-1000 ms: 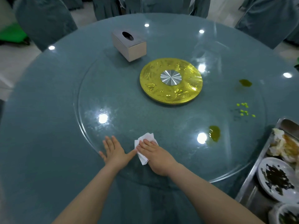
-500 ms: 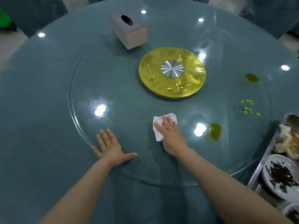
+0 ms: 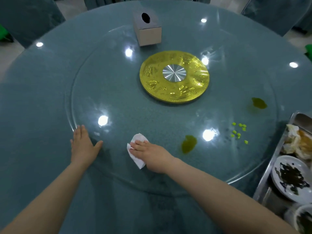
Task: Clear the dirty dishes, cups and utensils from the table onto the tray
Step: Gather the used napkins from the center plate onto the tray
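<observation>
**A:** Teal cloth covers the round banquet table (image 3: pixel 30 102), and a clear glass turntable (image 3: pixel 118 92) sits on it with a gold embossed hub disc (image 3: pixel 174 77) at centre and a grey-and-tan cardboard tissue box (image 3: pixel 147 28) beyond. Where do your hands lie?

**B:** Your left hand (image 3: pixel 82 145) rests flat on the near-left rim of the glass, fingers straight, holding nothing. Your right hand (image 3: pixel 150 153) presses a crumpled white paper napkin (image 3: pixel 136 155) onto the glass, fingers extended over it rather than curled round it.

**A:** Which relation governs the next move?

**B:** The nearer olive-green sauce puddle (image 3: pixel 189 143) lies to the right of the napkin, near it but apart, on your right-hand side. Your right hand is the nearer by far. The napkin's long axis runs from far-left to near-right, so a sweep to the right would probably bring one long edge onto the spill.

**A:** What else remains on the glass?

**B:** A scatter of small bright-green food bits (image 3: pixel 239 132) lies further right, and a second green sauce puddle (image 3: pixel 258 103) sits beyond them.

**A:** And the containers?

**B:** No dish, cup or utensil shows on the table. The steel rectangular tray (image 3: pixel 268 174) at the right edge holds a white round plate with dark leafy residue (image 3: pixel 292 178), a heap of pale and orange food scraps (image 3: pixel 298 142), and a white bowl with dark residue (image 3: pixel 303 218), only part in view. Clearing looks all but done; wiping appears to be the step in hand.
</observation>
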Demonstrator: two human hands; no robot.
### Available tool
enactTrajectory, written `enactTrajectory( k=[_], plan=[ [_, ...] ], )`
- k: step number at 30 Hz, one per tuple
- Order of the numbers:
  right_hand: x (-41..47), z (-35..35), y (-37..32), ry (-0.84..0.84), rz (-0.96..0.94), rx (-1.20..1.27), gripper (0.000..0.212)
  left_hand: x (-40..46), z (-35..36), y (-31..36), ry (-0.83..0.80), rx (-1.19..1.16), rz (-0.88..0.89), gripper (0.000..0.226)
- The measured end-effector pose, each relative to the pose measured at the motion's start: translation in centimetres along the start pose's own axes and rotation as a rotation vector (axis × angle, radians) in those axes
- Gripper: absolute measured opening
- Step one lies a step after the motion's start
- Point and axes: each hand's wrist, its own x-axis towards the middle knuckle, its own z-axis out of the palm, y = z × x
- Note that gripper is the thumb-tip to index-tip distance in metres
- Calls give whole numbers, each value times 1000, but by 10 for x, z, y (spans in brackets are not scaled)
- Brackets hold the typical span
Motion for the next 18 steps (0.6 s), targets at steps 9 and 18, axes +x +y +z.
enactTrajectory(
  k=[9, 18],
  plan=[
    [-80, -26, 76, 22, 294, 23, 70, -43, 36, 59, -103, -29, 133, 80],
    [-72, -3, 52, 187, 459, 154, 56, -67, 54, 66, -204, 16, 121, 100]
  ],
)
